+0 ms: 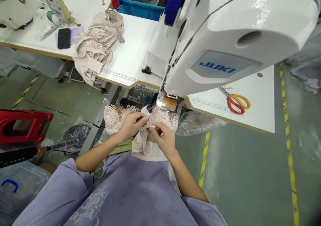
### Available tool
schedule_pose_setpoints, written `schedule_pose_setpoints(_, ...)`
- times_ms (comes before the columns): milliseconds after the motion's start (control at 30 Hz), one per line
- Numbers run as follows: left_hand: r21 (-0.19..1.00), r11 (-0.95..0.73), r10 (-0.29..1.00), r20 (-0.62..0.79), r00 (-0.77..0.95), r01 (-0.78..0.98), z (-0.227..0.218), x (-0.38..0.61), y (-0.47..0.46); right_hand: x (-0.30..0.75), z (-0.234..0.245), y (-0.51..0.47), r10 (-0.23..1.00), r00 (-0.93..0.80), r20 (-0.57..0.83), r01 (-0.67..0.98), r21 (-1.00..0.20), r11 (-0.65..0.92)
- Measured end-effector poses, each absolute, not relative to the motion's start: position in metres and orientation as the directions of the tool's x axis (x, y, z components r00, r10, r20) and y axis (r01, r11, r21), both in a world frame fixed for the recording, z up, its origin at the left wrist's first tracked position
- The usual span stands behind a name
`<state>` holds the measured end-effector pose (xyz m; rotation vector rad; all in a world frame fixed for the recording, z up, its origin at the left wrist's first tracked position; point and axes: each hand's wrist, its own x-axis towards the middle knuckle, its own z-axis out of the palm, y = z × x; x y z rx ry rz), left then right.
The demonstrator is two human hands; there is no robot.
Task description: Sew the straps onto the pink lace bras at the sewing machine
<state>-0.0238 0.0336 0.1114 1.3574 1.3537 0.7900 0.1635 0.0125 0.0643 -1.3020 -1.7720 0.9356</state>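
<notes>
A pale beige lace garment (pixel 114 119) lies in my lap below the white sewing machine (pixel 225 35). My left hand (pixel 132 125) pinches a narrow strap of it between thumb and fingers. My right hand (pixel 164 137) pinches the same strap a little to the right, fingers closed. Both hands sit just under the machine's needle end (pixel 167 103). More of the lace hangs down between my hands toward my lilac shirt.
A pile of similar beige lace pieces (pixel 96 45) and a black phone (pixel 64 38) lie on the white table (pixel 132 57). Red and yellow scissors (pixel 235 102) rest on the table at right. A red bin (pixel 23 124) and a clear plastic box (pixel 17 186) stand at left.
</notes>
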Motion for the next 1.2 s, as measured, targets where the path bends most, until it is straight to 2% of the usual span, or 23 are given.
schedule_pose_setpoints(67, 0.951, 0.16, 0.956, -0.216, 0.198, 0.266, 0.118, -0.021, 0.032, 0.163, 0.071, 0.019, 0.958, -0.183, 0.221, 0.452, -0.847, 0.281)
schedule_pose_setpoints(200, 0.957, 0.176, 0.948, -0.228, 0.221, 0.232, 0.125, -0.016, 0.032, 0.155, 0.076, 0.027, 0.96, -0.136, 0.245, 0.418, -0.865, 0.279)
schedule_pose_setpoints(367, 0.939, 0.149, 0.957, -0.216, 0.192, 0.311, 0.129, -0.011, 0.031, 0.151, 0.074, 0.022, 0.954, -0.01, 0.301, 0.438, -0.856, 0.274)
schedule_pose_setpoints(567, 0.916, 0.163, 0.961, -0.233, 0.152, 0.367, 0.132, -0.003, 0.033, 0.151, 0.062, 0.023, 0.939, -0.022, 0.343, 0.386, -0.863, 0.324)
schedule_pose_setpoints(667, 0.908, 0.138, 0.967, -0.209, 0.143, 0.396, 0.129, -0.001, 0.037, 0.155, 0.053, 0.023, 0.935, -0.114, 0.334, 0.415, -0.84, 0.351)
schedule_pose_setpoints(767, 0.875, 0.102, 0.967, -0.199, 0.16, 0.472, 0.124, -0.008, 0.043, 0.183, 0.044, 0.039, 0.873, -0.348, 0.34, 0.478, -0.737, 0.478)
schedule_pose_setpoints(800, 0.865, 0.093, 0.963, -0.204, 0.176, 0.493, 0.121, -0.011, 0.046, 0.202, 0.042, 0.051, 0.866, -0.377, 0.329, 0.531, -0.69, 0.493)
schedule_pose_setpoints(867, 0.842, 0.068, 0.959, -0.204, 0.198, 0.535, 0.115, -0.018, 0.05, 0.256, 0.042, 0.086, 0.924, -0.249, 0.289, 0.723, -0.58, 0.376)
schedule_pose_setpoints(933, 0.833, 0.057, 0.951, -0.213, 0.224, 0.55, 0.109, -0.021, 0.054, 0.321, 0.052, 0.125, 0.961, 0.117, 0.249, 0.895, -0.446, 0.007)
schedule_pose_setpoints(967, 0.834, 0.063, 0.945, -0.227, 0.237, 0.548, 0.108, -0.02, 0.055, 0.353, 0.058, 0.144, 0.948, 0.25, 0.196, 0.925, -0.339, -0.173)
schedule_pose_setpoints(1000, 0.84, 0.077, 0.936, -0.245, 0.251, 0.537, 0.107, -0.019, 0.055, 0.381, 0.066, 0.161, 0.943, 0.315, 0.107, 0.933, -0.217, -0.287)
schedule_pose_setpoints(1067, 0.859, 0.129, 0.921, -0.289, 0.262, 0.495, 0.11, -0.012, 0.054, 0.422, 0.078, 0.186, 0.949, 0.316, 0.012, 0.936, -0.168, -0.31)
schedule_pose_setpoints(1200, 0.895, 0.243, 0.889, -0.36, 0.283, 0.374, 0.117, -0.002, 0.053, 0.441, 0.087, 0.193, 0.962, 0.249, -0.11, 0.953, -0.149, -0.263)
